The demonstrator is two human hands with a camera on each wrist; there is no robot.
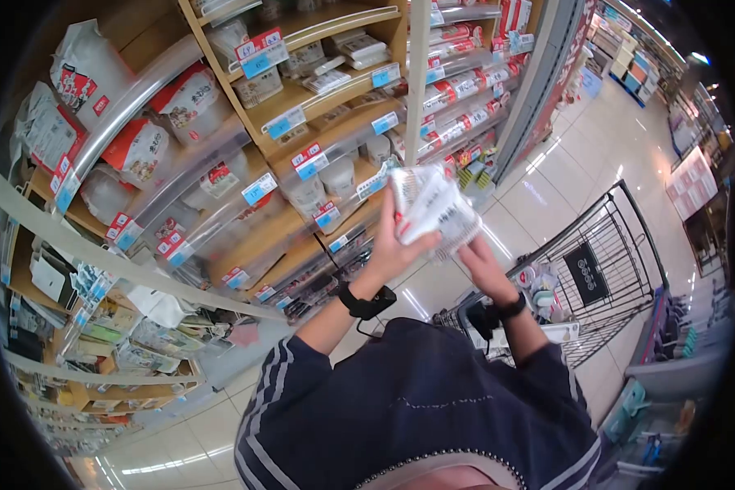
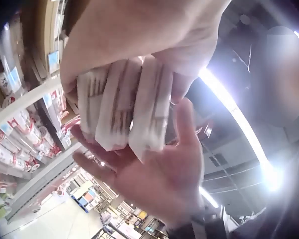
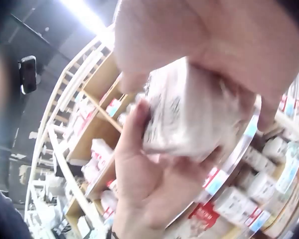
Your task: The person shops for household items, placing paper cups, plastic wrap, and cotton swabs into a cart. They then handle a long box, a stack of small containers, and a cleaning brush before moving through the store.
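Note:
Several white, clear-wrapped packs (image 1: 437,211) are stacked between both hands in front of the chest. My left hand (image 1: 398,251) grips them, its thumb across the near face; in the left wrist view the left hand (image 2: 149,32) covers the top of three packs (image 2: 152,107). The right hand (image 1: 486,268) is at their lower right side; seen in the left wrist view, the right hand (image 2: 157,174) has its palm beneath the packs, fingers and thumb extended. From the right wrist, a printed pack face (image 3: 172,112) shows between the right hand (image 3: 204,37) and left hand (image 3: 149,191).
Shelves with bagged goods (image 1: 143,151) and price tags (image 1: 261,53) rise at the left and ahead. A black wire shopping cart (image 1: 621,286) with items in it stands at the right. Tiled floor (image 1: 580,163) runs along the aisle towards further displays.

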